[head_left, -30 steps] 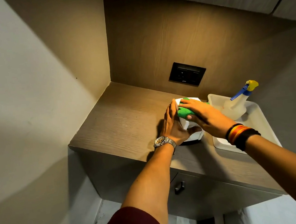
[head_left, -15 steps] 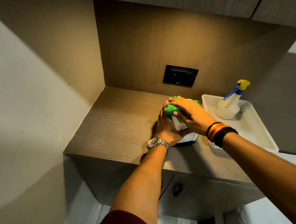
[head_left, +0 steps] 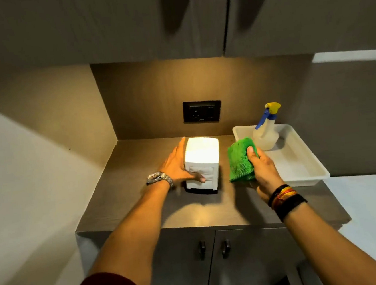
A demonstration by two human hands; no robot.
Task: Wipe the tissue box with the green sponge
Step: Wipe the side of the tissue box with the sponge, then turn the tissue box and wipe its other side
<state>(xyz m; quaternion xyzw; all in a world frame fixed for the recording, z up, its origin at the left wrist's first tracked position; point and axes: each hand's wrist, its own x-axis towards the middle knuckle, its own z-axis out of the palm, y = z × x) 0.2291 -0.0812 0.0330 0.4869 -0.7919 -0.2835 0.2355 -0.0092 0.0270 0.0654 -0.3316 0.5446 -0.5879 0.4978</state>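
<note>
With the left hand (head_left: 177, 166) bracing the box (head_left: 202, 164), its grip loosely cupping it, the right hand (head_left: 263, 169), grip pinching the sponge (head_left: 240, 160) just beside it, should press flat and stroke each face evenly

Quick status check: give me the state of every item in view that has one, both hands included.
tissue box: upright on the counter, steadied by the left hand
green sponge: lifted, clear of the box
left hand: thumb across the box front, fingers along its left side
right hand: grip shut on the sponge
spray bottle: upright in the white tray
lower cabinet doors: closed

Tissue box (head_left: 202, 164) base perhaps partly hidden.
</note>
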